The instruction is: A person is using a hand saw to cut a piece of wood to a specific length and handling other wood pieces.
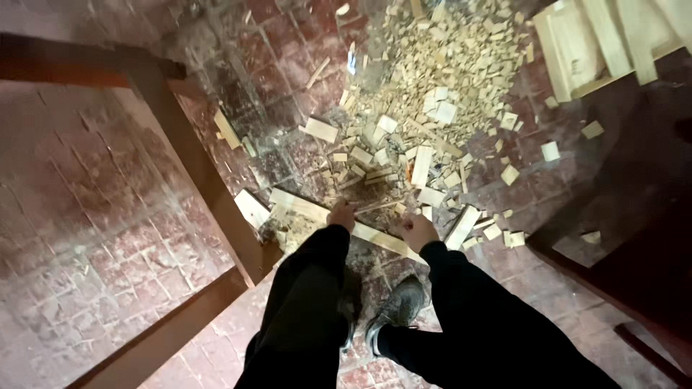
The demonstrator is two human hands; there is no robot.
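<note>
Both your left hand [342, 215] and right hand [417, 230] are clenched on the long pale wooden plank [339, 220] lying on the red brick floor [86, 238], while the heap of pale wood offcuts [432, 94] beyond lies unsorted.

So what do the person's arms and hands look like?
Both arms are covered in long black sleeves that reach right down to the wrists. They look plain, with no stripes or pictures showing. The left hand and right hand are bare: no gloves. No rings or a watch can be made out, though the hands are small and a bit blurry here.
</note>
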